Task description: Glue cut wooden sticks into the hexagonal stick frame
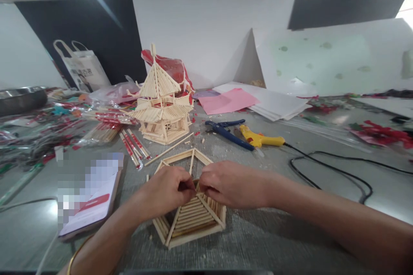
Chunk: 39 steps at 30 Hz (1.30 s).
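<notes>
1. While both hands meet over the middle of the six-sided stick frame (189, 225), it lies on the desk (248, 240) straight in front of the person.
2. The left hand (172, 184) and the right hand (227, 182) have their thumbs and fingers drawn in close beside each other at the centre; what they pinch is hidden, so I cannot tell.
3. Slats (193, 214) fill the nearest panel, while the far one is open around a spoke (192, 162); the step seems to be fine work where the spokes join.
4. Best to steady that joint with one hand and adjust with the other, pressing lightly, since thin sticks would probably flex or snap.
5. Keep the right wrist clear of the yellow glue gun (261, 137), which may be hot, and the blue-handled pliers (227, 131) beside it.
6. For even spacing, glance at the stick pagoda (158, 114) beyond.
</notes>
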### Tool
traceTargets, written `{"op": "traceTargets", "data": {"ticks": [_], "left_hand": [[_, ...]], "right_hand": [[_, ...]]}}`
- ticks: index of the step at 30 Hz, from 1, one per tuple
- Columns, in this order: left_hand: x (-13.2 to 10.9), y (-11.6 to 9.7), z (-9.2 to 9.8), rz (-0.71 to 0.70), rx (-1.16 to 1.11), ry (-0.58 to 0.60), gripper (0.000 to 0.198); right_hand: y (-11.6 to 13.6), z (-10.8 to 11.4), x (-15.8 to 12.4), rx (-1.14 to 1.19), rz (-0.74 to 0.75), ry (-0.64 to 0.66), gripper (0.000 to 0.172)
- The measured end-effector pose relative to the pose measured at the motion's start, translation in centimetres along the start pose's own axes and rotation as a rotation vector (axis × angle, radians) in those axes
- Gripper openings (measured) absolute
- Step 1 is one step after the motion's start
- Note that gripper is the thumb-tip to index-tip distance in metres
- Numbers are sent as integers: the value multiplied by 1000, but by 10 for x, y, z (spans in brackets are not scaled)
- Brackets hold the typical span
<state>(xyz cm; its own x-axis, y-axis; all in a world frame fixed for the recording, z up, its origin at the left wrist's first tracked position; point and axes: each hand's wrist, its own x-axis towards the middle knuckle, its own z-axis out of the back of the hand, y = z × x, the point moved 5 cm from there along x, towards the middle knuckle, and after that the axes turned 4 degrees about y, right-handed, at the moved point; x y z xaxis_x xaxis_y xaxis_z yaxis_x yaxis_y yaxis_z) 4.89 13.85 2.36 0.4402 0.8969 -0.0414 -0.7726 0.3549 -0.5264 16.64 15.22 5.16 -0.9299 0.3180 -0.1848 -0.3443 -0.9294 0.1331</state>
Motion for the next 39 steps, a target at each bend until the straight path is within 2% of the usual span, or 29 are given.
{"op": "traceTargets", "data": {"ticks": [19,29,35,39], "left_hand": [[-1,-7,-1,-3,109,-16,15],[0,-8,3,-23,33,-46,11],[-2,-6,3,20,6,-90,13],[-2,-9,4,-9,-10,-122,17]], "right_hand": [[0,1,-1,-3,-1,1,21],[4,10,-3,-104,2,7,19],[3,13,-8,-188,39,-100,20],[3,13,-10,-235,57,-122,19]]}}
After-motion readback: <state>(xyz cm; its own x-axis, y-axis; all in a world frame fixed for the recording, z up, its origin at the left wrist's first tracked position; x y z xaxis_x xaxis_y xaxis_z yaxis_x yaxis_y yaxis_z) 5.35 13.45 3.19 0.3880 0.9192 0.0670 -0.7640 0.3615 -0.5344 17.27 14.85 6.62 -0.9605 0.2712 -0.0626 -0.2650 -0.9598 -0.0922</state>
